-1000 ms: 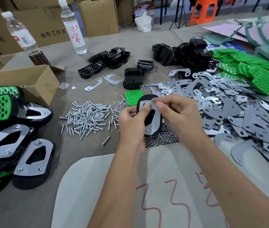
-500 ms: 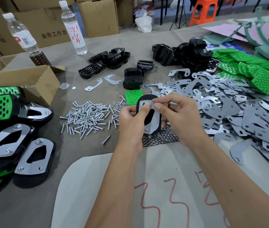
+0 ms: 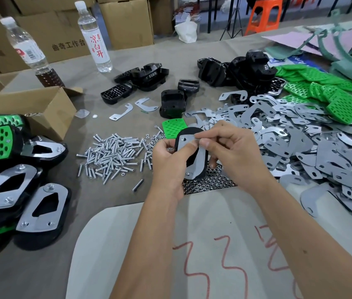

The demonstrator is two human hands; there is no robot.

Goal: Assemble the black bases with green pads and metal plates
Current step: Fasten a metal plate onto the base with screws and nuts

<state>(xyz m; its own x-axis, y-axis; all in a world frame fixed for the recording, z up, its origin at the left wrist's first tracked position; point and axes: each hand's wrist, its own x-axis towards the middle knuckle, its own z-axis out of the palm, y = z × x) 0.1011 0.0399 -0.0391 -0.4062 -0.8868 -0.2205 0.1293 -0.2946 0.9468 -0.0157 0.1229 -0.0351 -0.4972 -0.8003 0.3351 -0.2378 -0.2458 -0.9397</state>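
My left hand [image 3: 167, 164] grips a black base [image 3: 189, 134] from its left side, holding it upright above the table. A metal plate [image 3: 199, 158] lies against the base's face. My right hand [image 3: 231, 152] pinches the plate's upper edge with thumb and forefinger. A loose green pad [image 3: 174, 126] lies flat just behind the base. Loose metal plates [image 3: 300, 143] cover the right of the table, green pads [image 3: 330, 93] lie at the far right, and black bases [image 3: 241, 70] are heaped at the back.
Screws [image 3: 114, 154] are scattered left of my hands and a patch of nuts [image 3: 211, 182] lies under them. Finished assemblies [image 3: 19, 186] are stacked at the left by an open cardboard box [image 3: 30, 106]. Two bottles [image 3: 95, 37] stand at the back. A white sheet [image 3: 213, 244] lies near me.
Both hands and the base stay nearly in place; my right fingers shift slightly on the plate's upper edge.
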